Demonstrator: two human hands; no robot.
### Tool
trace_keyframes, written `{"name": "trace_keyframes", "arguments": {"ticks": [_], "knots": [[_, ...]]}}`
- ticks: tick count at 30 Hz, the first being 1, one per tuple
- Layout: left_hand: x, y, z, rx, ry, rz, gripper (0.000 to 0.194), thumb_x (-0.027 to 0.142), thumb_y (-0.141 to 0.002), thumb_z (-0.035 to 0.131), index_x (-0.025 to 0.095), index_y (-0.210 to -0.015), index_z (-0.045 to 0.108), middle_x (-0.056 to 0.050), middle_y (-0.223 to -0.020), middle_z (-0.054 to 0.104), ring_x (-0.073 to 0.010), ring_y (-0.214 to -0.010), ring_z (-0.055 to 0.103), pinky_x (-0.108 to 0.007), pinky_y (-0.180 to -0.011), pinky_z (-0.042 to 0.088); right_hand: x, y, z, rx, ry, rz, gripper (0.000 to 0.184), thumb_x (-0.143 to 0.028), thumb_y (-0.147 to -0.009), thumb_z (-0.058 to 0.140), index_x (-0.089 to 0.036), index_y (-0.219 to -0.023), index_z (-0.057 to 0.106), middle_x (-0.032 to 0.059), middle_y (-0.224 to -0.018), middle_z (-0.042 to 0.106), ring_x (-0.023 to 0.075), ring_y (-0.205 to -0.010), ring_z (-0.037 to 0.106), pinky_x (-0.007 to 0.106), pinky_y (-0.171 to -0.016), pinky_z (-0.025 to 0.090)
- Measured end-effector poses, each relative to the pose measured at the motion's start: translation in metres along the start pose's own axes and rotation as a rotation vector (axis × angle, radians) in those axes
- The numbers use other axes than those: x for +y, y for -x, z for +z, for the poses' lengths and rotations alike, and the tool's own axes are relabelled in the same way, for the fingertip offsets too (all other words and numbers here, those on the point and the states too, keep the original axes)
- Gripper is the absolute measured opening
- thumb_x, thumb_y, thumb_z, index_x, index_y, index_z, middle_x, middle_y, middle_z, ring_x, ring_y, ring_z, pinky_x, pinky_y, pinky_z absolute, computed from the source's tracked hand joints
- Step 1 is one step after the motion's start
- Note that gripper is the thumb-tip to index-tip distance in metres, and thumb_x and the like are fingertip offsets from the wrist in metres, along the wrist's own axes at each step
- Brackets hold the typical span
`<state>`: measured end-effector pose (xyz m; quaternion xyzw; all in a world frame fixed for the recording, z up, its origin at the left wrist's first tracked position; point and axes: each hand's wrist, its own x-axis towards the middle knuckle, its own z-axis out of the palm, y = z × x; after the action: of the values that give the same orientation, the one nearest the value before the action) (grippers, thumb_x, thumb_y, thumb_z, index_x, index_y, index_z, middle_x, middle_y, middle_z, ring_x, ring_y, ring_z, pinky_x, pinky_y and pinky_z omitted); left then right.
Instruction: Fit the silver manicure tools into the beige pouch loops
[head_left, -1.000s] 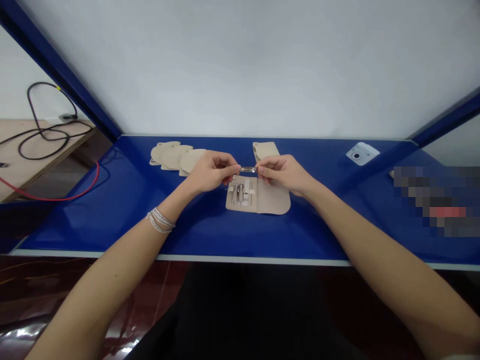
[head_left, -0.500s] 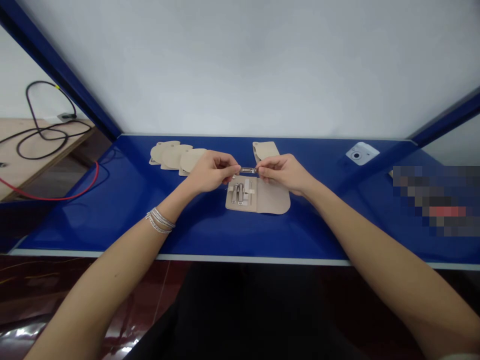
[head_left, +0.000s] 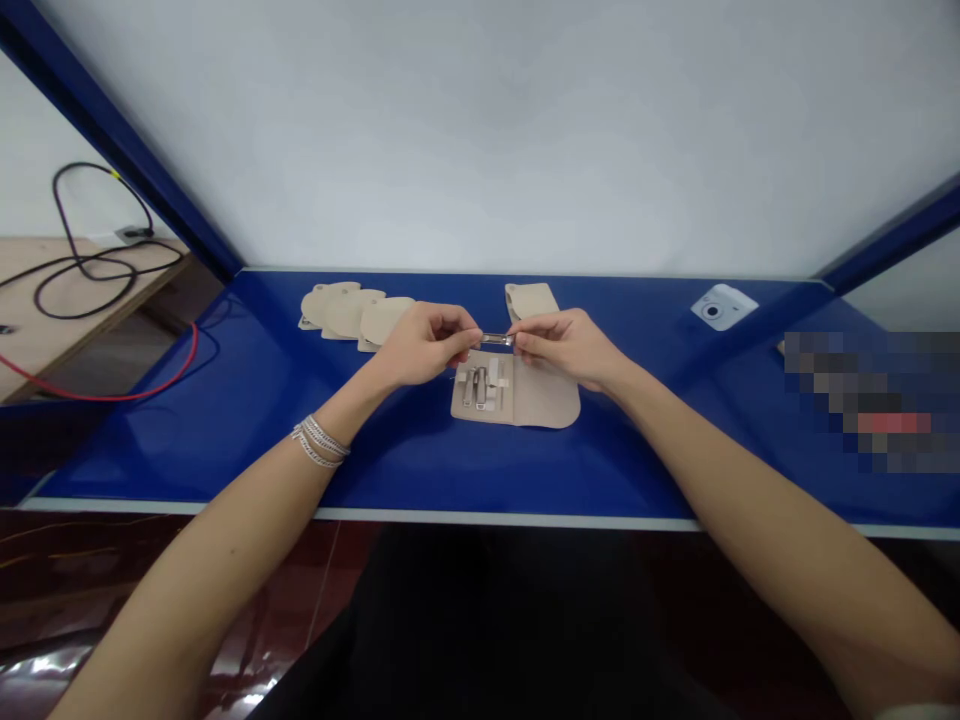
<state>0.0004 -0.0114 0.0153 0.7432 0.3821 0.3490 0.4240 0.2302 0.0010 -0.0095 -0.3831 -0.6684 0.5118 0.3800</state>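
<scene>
Small metal tool (head_left: 496, 340) is held level above the open beige pouch (head_left: 547, 395) on the blue table (head_left: 420, 465), pinched at its ends by the fingertips of the left hand (head_left: 427, 345) and right hand (head_left: 562, 350). In the head view, other metal tools (head_left: 480, 388) lie in the pouch's left half; an even two-sided pinch should keep the piece steady.

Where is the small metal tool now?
In the head view, the metal tool sits between the left hand and right hand, just above the open beige pouch.
</scene>
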Motion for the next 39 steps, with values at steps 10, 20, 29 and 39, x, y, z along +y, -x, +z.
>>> {"name": "trace_keyframes", "arguments": {"ticks": [10, 20, 29, 39], "knots": [[0.0, 0.0, 0.007, -0.061, 0.056, 0.049, 0.02, 0.03, -0.086, 0.059, 0.012, -0.078, 0.06, -0.001, -0.058, 0.057, -0.008, -0.049, 0.051, -0.02, -0.049, 0.043, -0.004, 0.002, 0.005, -0.08, -0.11, 0.059, 0.034, -0.045, -0.072, 0.077, -0.017, -0.091, 0.073, 0.0042, -0.079, 0.068, 0.0105, -0.063, 0.057, 0.028, -0.065, 0.048], [-0.001, 0.001, 0.005, -0.06, 0.083, 0.034, 0.027, 0.036, -0.085, 0.063, 0.012, -0.073, 0.06, -0.001, -0.054, 0.056, -0.0081, -0.046, 0.05, -0.02, -0.045, 0.041, -0.007, 0.002, 0.004, -0.083, -0.081, 0.028, 0.033, -0.044, -0.069, 0.079, -0.016, -0.088, 0.074, 0.0039, -0.076, 0.068, 0.0108, -0.063, 0.058, 0.028, -0.066, 0.049], [-0.001, 0.0, 0.002, -0.019, -0.007, 0.03, 0.027, 0.037, -0.083, 0.063, 0.013, -0.07, 0.06, 0.001, -0.051, 0.054, -0.0072, -0.043, 0.047, -0.02, -0.043, 0.037, -0.01, 0.002, 0.003, -0.015, 0.008, 0.039, 0.031, -0.043, -0.069, 0.079, -0.016, -0.082, 0.073, 0.0031, -0.071, 0.066, 0.0107, -0.062, 0.056, 0.028, -0.066, 0.048], [0.0, 0.001, 0.004, 0.076, -0.128, 0.063, 0.025, 0.034, -0.083, 0.061, 0.013, -0.071, 0.062, -0.001, -0.053, 0.057, -0.0075, -0.045, 0.048, -0.02, -0.044, 0.037, -0.009, 0.002, 0.001, 0.024, 0.04, 0.055, 0.033, -0.045, -0.069, 0.078, -0.015, -0.081, 0.072, 0.0033, -0.07, 0.064, 0.0109, -0.061, 0.054, 0.029, -0.065, 0.047]]}}
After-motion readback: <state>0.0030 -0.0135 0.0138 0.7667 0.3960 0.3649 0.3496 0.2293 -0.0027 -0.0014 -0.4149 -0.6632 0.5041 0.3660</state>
